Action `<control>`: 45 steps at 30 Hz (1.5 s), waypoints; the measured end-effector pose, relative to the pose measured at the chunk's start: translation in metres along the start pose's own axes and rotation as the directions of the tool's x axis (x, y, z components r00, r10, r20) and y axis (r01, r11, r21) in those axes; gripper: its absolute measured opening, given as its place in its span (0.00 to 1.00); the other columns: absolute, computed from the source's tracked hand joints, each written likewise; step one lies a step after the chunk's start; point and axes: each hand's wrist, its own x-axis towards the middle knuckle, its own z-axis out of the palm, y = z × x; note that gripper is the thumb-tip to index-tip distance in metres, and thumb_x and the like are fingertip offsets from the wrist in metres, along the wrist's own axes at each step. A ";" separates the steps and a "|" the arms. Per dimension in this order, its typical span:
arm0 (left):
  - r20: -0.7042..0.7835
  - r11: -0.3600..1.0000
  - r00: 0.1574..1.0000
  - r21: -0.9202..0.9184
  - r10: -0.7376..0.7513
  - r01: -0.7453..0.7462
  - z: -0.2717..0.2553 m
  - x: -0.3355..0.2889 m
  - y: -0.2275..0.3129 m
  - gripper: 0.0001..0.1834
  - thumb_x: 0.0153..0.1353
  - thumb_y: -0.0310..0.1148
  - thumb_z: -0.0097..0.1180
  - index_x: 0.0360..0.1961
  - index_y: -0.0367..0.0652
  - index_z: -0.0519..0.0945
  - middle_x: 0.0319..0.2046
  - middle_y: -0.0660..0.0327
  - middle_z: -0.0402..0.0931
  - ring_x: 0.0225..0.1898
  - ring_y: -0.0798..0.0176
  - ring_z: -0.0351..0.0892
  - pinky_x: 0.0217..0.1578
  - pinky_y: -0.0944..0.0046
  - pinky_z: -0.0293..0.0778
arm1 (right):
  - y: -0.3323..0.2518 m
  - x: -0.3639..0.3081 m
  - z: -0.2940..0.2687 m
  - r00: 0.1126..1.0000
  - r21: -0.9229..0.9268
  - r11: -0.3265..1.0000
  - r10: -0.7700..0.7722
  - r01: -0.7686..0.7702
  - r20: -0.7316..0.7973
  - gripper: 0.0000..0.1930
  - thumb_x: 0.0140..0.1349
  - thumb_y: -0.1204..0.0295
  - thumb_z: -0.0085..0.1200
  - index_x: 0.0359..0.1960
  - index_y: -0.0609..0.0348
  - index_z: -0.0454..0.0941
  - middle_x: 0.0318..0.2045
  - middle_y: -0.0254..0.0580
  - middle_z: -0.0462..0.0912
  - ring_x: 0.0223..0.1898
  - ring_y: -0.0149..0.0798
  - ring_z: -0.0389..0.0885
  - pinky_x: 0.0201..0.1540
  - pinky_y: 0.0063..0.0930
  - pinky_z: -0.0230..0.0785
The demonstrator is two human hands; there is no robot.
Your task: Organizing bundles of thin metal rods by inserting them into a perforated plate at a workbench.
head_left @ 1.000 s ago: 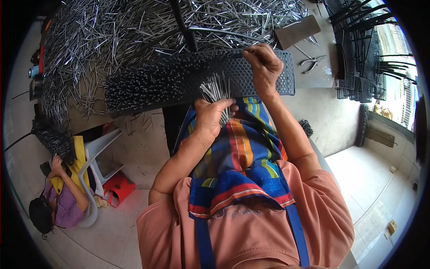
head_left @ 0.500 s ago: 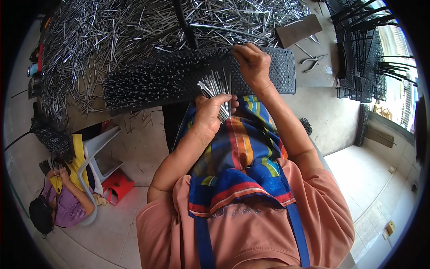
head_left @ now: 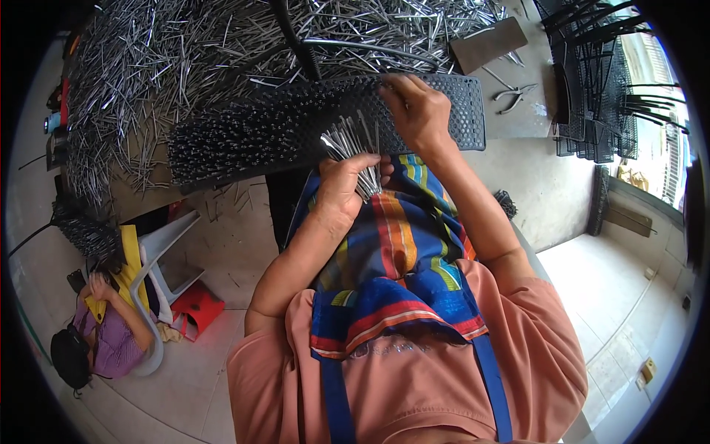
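Note:
My left hand (head_left: 345, 183) is closed around a bundle of thin silvery metal strips (head_left: 344, 140), which fan out above the thumb. A long black perforated panel (head_left: 467, 111) lies across in front of me. Its left part is thick with upright dark prongs (head_left: 229, 137), while holes show on its right part. Over the middle-right of the panel, my right hand (head_left: 423, 111) is bent with thumb and fingers curled together at its surface. Whatever those fingers hold, if anything, is too small and blurred to make out.
Loose metal strips (head_left: 170, 59) cover the table behind the panel. A brown flat plate (head_left: 488, 46) and pliers (head_left: 512, 98) lie at the right. Black perforated pieces (head_left: 592, 96) are stacked farther right. At lower left a person (head_left: 118, 337) sits near a grey chair (head_left: 151, 259) and red container (head_left: 198, 309).
My right hand has shifted slightly down, its fingers still curled over the panel. My left hand keeps its bundle in nearly the same place. The whole view has shifted a little.

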 end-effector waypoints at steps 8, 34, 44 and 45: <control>0.125 0.987 0.988 0.123 0.086 -0.101 0.006 -0.007 -0.004 0.14 0.51 0.13 0.56 0.40 0.36 0.80 0.28 0.55 0.82 0.25 0.58 0.84 0.24 0.61 0.83 | -0.009 -0.031 -0.017 0.628 0.452 0.474 0.328 -0.755 0.706 0.08 0.55 0.75 0.63 0.21 0.60 0.78 0.15 0.26 0.73 0.17 0.20 0.66 0.20 0.19 0.55; 0.013 0.983 0.997 0.166 0.082 -0.083 0.005 -0.009 -0.008 0.08 0.51 0.17 0.62 0.34 0.33 0.80 0.28 0.53 0.83 0.23 0.59 0.84 0.24 0.63 0.80 | 0.028 0.009 -0.003 0.978 0.474 0.877 0.158 -0.077 -0.134 0.05 0.53 0.85 0.62 0.32 0.67 0.82 0.28 0.36 0.82 0.26 0.24 0.77 0.29 0.17 0.68; 0.027 0.985 0.999 0.168 0.030 -0.034 0.001 -0.008 -0.012 0.10 0.53 0.16 0.58 0.37 0.33 0.79 0.30 0.52 0.83 0.27 0.57 0.85 0.27 0.61 0.82 | 0.026 0.003 0.005 0.987 0.394 0.918 0.107 -0.052 -0.118 0.07 0.52 0.85 0.62 0.33 0.66 0.83 0.26 0.37 0.81 0.27 0.25 0.78 0.30 0.18 0.69; 0.027 0.985 0.999 0.168 0.029 -0.033 0.001 -0.008 -0.012 0.10 0.53 0.16 0.58 0.37 0.33 0.79 0.30 0.52 0.83 0.27 0.57 0.85 0.27 0.61 0.82 | 0.023 0.004 0.003 0.980 0.360 0.931 0.127 -0.063 -0.156 0.07 0.52 0.85 0.63 0.33 0.66 0.84 0.26 0.37 0.81 0.26 0.26 0.78 0.29 0.19 0.69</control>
